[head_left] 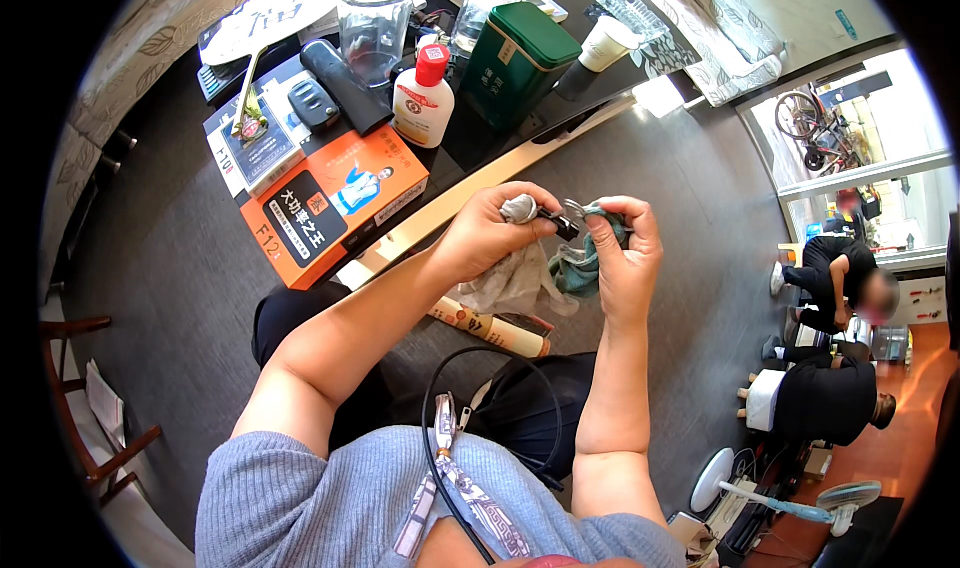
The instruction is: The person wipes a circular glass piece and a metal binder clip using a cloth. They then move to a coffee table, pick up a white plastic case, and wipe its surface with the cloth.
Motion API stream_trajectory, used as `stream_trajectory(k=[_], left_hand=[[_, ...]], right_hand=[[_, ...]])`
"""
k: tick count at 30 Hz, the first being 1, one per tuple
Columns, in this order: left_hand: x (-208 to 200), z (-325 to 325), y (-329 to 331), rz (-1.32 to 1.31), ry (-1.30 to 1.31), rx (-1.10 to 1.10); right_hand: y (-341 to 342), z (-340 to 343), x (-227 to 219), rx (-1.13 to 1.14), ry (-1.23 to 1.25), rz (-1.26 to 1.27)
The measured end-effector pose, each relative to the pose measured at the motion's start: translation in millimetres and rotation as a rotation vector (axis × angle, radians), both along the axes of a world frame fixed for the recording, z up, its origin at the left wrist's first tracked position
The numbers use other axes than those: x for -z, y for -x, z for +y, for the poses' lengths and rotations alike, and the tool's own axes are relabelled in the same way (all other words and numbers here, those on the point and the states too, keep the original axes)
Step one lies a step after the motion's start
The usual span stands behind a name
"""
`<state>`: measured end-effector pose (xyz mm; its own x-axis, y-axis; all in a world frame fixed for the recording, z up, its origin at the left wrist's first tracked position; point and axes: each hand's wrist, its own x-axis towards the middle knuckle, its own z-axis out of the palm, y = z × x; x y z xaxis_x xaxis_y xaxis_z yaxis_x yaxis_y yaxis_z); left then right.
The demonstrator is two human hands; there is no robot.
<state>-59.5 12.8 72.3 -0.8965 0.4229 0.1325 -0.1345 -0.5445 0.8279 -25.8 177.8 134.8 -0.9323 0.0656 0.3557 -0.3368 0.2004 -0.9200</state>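
In front of my lap, my left hand [490,233] is closed in a pinch on a small black piece [563,228]. A thin whitish cloth [512,278] is bunched in the same hand and hangs below it. Close beside it, my right hand [628,253] grips a teal cloth [575,273] between thumb and fingers. A small silvery metal tip [574,209] sticks out of that hand toward the black piece. The two appear nearly to meet; whether they touch I cannot tell. A rolled, printed yellowish tube [500,333] lies beneath the hands.
Ahead on a dark table stand an orange box [345,208], a white bottle with red cap [425,98], a dark green tin [515,63], a clear jar [373,28] and a paper cup [607,45]. A car key [313,105] rests there. Two people [820,398] and a fan [850,496] are at right.
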Motion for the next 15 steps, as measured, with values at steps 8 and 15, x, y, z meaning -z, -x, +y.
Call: stream_trajectory(k=[8,15], left_hand=[[-11.6,-4.4,-2.1,-0.048,0.202,0.170],[-14.1,-6.5,-1.0,-0.068,0.235,0.078]], right_hand=[[3.4,17.5,-4.4,-0.274,-0.202,-0.062],[1.7,22.8,-14.4,0.177,-0.435,-0.042]])
